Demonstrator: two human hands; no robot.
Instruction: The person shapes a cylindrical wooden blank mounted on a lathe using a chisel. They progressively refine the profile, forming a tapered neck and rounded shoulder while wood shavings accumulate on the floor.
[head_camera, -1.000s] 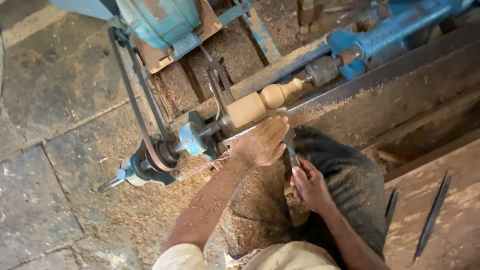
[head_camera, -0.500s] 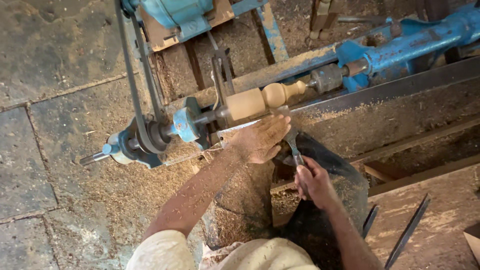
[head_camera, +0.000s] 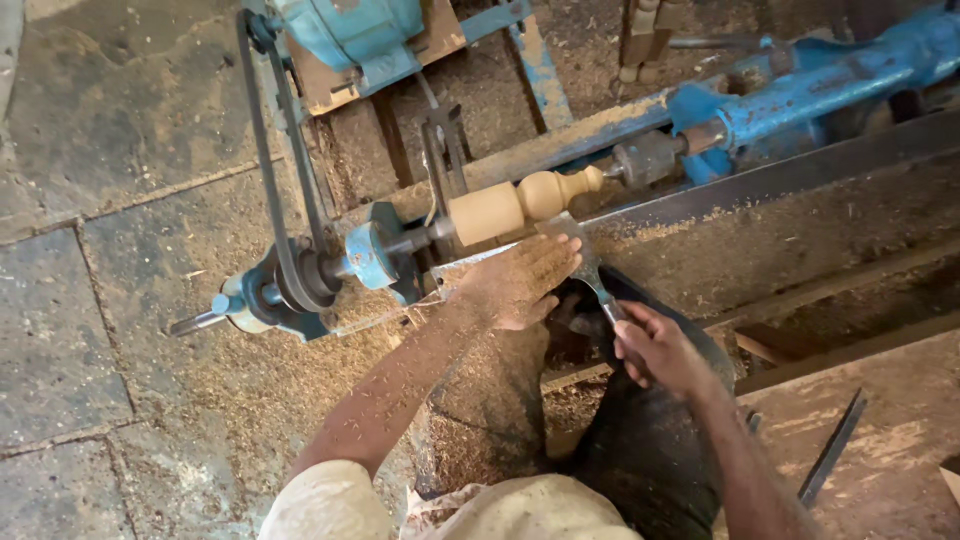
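2 hands work the chisel (head_camera: 590, 268): my right hand (head_camera: 655, 345) grips its handle, my left hand (head_camera: 520, 282) presses flat over its blade, whose tip meets the wooden spindle (head_camera: 520, 203) mounted in the blue lathe (head_camera: 800, 95).

Turned workpiece (head_camera: 520, 203) — pale tan wood. Lathe headstock (head_camera: 370, 255) and tailstock (head_camera: 800, 95) — blue; drive belt (head_camera: 268, 150) black. Stone floor (head_camera: 90, 330) grey, speckled with sawdust.

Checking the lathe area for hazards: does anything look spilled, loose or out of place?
Sawdust covers the stone floor and speckles the left hand and forearm. A dark metal rod lies loose on the wooden board at right. The pale turned wooden piece sits straight between the lathe centres.
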